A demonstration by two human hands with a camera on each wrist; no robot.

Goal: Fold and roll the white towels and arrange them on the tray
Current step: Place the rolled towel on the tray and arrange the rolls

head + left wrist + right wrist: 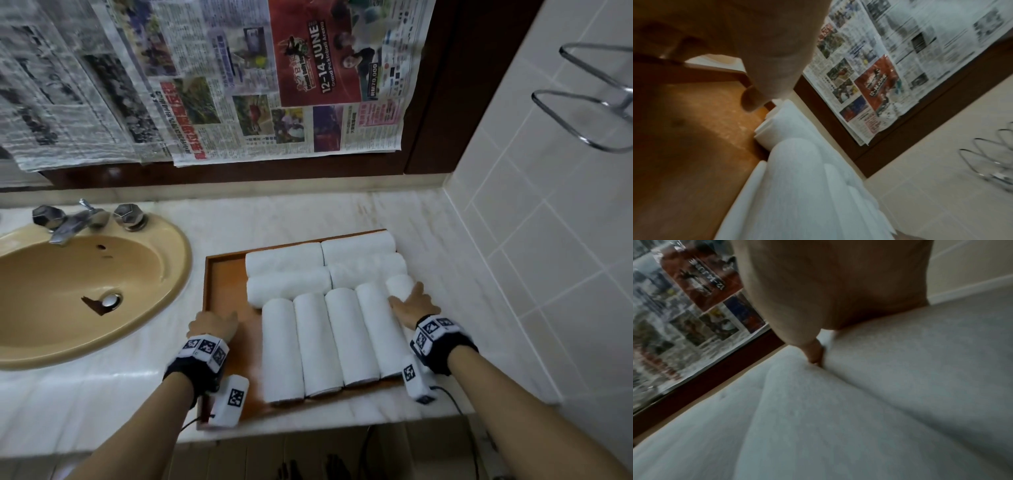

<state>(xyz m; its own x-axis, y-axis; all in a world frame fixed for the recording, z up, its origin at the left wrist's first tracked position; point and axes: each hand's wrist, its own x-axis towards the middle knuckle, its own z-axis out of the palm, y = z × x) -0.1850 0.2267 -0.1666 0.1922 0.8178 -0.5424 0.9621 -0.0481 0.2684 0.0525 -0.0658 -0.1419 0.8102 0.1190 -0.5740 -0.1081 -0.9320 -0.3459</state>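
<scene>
A wooden tray (224, 284) lies on the marble counter with several rolled white towels (315, 339) packed in it: a back group lying crosswise and a front row pointing towards me. My left hand (212, 323) is at the tray's left rim, fingers curled over it, and its thumb (749, 100) hangs over the bare tray floor (705, 113). On the rightmost roll (399, 286) sits my right hand (411, 305), gripping it. Its thumb (813, 353) is tucked into the groove between that roll (920, 361) and its neighbour (797, 418).
A tan sink (85, 291) with a chrome tap (72, 222) sits left of the tray. Newspaper sheets (239, 85) hang over the wall behind. A tiled wall (548, 240) with a chrome rack (599, 113) stands close on the right.
</scene>
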